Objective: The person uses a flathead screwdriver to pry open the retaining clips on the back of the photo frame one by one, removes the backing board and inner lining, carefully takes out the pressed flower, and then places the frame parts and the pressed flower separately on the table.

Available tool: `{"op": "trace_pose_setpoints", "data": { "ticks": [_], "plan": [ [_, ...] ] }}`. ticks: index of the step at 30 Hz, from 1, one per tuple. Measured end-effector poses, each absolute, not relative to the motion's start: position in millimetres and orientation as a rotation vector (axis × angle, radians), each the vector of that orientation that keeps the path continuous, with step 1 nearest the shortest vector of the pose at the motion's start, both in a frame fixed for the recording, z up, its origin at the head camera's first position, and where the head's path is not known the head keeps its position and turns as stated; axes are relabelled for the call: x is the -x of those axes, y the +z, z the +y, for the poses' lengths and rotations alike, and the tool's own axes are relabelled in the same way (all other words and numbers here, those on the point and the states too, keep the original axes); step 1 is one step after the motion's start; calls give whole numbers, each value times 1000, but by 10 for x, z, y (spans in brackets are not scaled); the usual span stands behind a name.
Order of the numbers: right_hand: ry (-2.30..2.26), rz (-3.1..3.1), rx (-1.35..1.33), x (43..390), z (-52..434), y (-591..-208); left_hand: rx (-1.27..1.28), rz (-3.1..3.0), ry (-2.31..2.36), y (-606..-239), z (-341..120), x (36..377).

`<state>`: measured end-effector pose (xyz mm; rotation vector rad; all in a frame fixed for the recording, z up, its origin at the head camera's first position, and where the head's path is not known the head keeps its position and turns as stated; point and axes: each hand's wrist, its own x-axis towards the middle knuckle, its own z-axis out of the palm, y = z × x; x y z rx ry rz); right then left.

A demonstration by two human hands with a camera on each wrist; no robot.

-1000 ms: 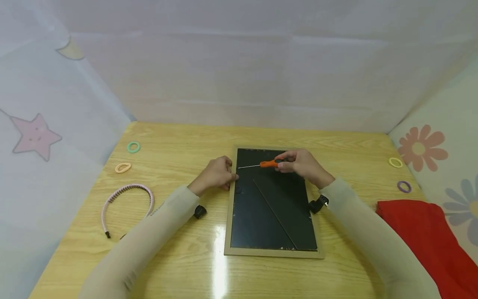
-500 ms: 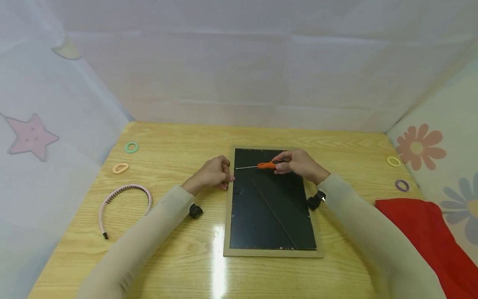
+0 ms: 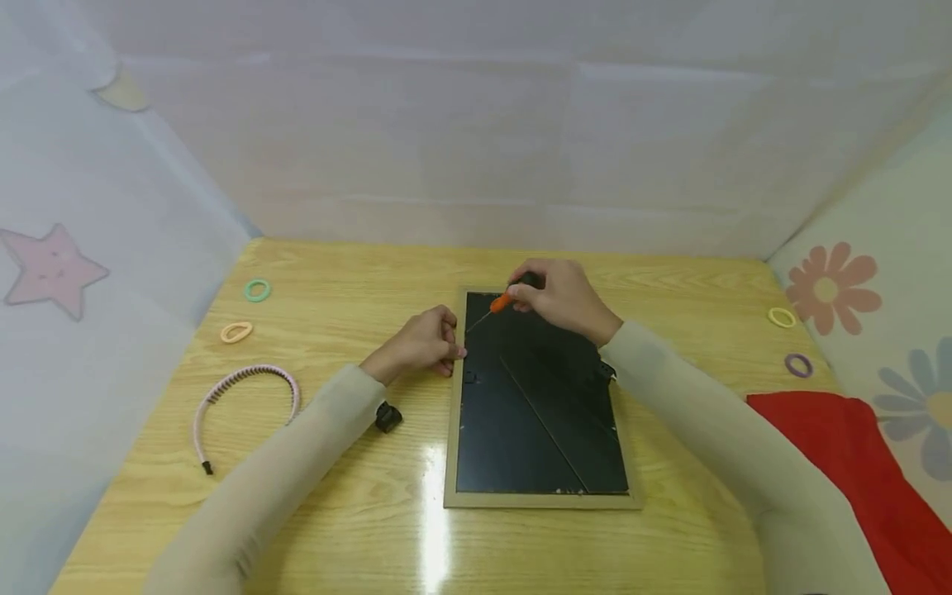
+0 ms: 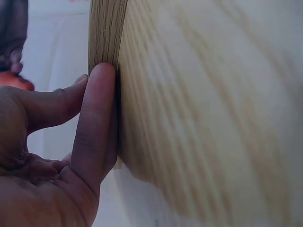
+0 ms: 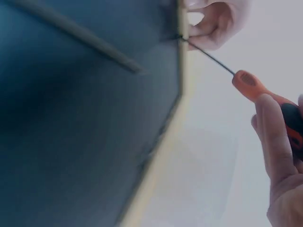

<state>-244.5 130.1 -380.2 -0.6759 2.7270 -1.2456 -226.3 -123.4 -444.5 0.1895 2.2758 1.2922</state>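
Observation:
A picture frame (image 3: pixel 541 501) lies face down on the wooden table, its black backing (image 3: pixel 521 430) up. My left hand (image 3: pixel 424 343) rests against the frame's left outer edge near the top, with a straight finger (image 4: pixel 97 123) pressed flat on the wood rim (image 4: pixel 106 33). My right hand (image 3: pixel 561 297) hovers over the frame's top edge and grips an orange-handled screwdriver (image 3: pixel 500 302). The thin shaft slants down and left to the rim's inner edge by the left hand. In the right wrist view the screwdriver (image 5: pixel 248 84) reaches the rim (image 5: pixel 182 85) just beside the left hand (image 5: pixel 215 23).
A pink headband (image 3: pixel 245 397), a green hair tie (image 3: pixel 257 290) and a peach hair tie (image 3: pixel 235 332) lie at the left. A yellow tie (image 3: pixel 782 317) and a purple tie (image 3: pixel 798 364) lie at the right, above a red cloth (image 3: pixel 855 463). Fabric walls enclose the table.
My right hand has moved back toward the frame's top edge, swinging the screwdriver from level to slanted, tip down at the left rim. The left hand has stayed put.

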Motion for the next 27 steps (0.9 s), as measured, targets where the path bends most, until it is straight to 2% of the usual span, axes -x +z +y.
{"op": "trace_pose_setpoints", "data": {
  "ticks": [12, 27],
  "plan": [
    [-1016, 2983, 1148, 2398, 743, -3673, -217, 2242, 1257, -4483, -1111, 2258],
    [-762, 3026, 1358, 2316, 356, -3637, -377, 2314, 1170, -4456, -1116, 2313]
  ]
}}
